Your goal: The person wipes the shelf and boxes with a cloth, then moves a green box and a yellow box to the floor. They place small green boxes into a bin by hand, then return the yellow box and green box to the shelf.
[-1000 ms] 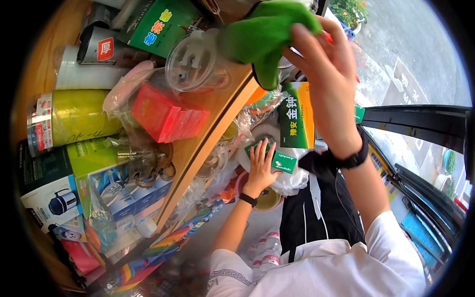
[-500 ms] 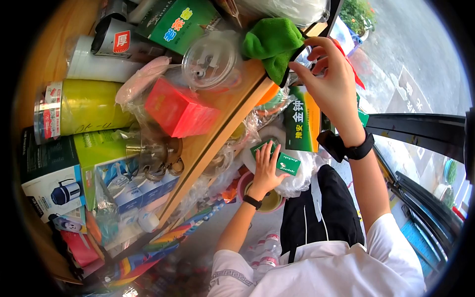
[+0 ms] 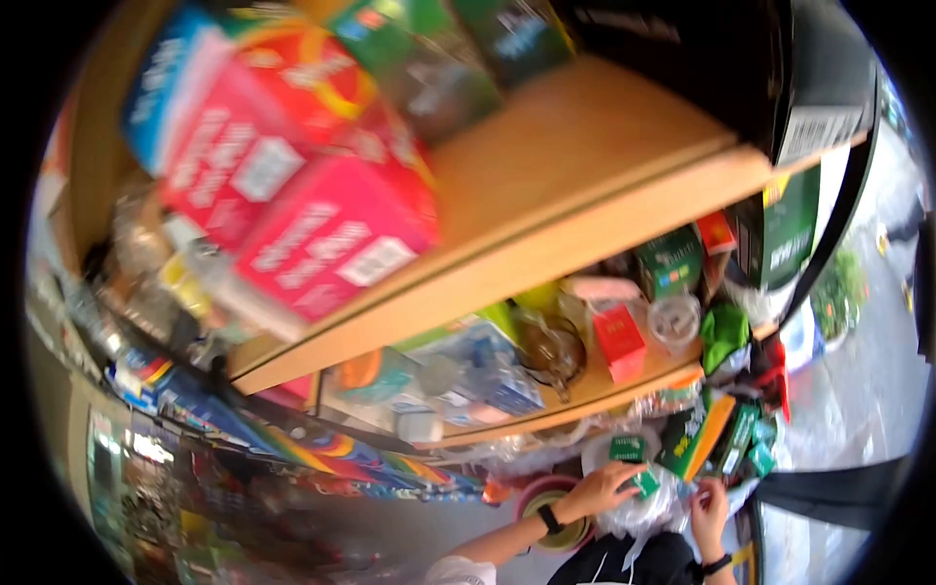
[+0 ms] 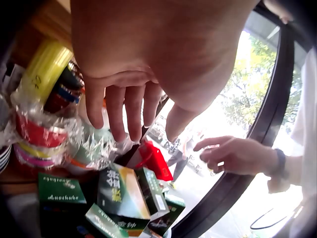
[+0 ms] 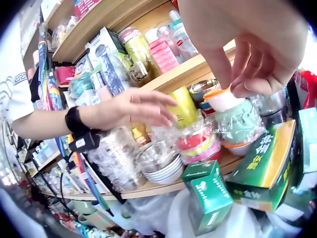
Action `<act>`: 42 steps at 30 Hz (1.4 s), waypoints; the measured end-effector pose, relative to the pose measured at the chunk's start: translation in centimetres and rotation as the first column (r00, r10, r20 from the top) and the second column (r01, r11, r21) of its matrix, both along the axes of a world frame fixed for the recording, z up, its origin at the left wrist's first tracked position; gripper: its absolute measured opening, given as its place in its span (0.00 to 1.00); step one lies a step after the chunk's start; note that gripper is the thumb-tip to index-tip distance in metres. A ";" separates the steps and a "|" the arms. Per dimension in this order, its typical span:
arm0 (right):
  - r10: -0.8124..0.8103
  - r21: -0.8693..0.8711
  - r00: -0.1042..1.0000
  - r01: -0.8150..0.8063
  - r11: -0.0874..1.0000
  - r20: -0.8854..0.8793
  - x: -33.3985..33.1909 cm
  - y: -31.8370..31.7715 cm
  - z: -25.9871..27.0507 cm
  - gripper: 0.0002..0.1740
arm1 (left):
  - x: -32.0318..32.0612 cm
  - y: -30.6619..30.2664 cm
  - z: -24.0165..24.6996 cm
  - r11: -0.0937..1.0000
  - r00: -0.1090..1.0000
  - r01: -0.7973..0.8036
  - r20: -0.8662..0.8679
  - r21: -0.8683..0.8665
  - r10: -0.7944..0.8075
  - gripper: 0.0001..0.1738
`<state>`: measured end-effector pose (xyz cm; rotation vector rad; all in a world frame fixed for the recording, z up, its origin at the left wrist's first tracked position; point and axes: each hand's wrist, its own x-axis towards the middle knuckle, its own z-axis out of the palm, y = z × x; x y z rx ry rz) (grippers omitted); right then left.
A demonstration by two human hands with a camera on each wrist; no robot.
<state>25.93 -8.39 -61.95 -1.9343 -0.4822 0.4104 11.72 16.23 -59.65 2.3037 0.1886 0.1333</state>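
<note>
My left hand is over small green boxes near the lower right of the head view. Its fingers hang loosely extended in the left wrist view, with nothing in them. My right hand is to its right, beside a green and orange box with Chinese lettering. In the right wrist view its loosely bent fingers hold nothing and overlap an orange-rimmed white cup behind them. A green cloth lies at the right end of the lower shelf.
An upper wooden shelf crosses the head view, bearing pink boxes. Below it sit a red box and a glass teapot. Wrapped bowls stand beside the green boxes. A dark frame edges the bright outdoor side.
My right hand held the green cloth, let it go on the shelf end, then came down nearer my left hand. My left hand has lifted off the green boxes. The head view swung up and left.
</note>
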 end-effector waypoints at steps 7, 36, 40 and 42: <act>0.240 0.101 0.971 -0.240 0.965 0.014 -1.6 4.2 7.3 0.10 | 0.1 3.3 25.3 0.993 0.946 -0.062 0.324 0.099 0.026 0.19; 0.583 -0.505 0.228 -0.322 0.801 0.780 13.9 44.0 66.5 0.48 | 4.9 9.3 43.3 0.844 0.593 -0.405 0.803 0.351 -0.049 0.12; 0.604 -0.492 0.230 -0.400 0.773 0.763 13.7 43.7 66.1 0.49 | 4.9 9.2 43.4 0.836 0.585 -0.423 0.810 0.348 -0.041 0.11; 0.579 -0.466 0.203 -0.414 0.782 0.790 13.4 42.1 65.9 0.51 | 5.1 9.2 43.3 0.836 0.590 -0.413 0.806 0.362 -0.057 0.11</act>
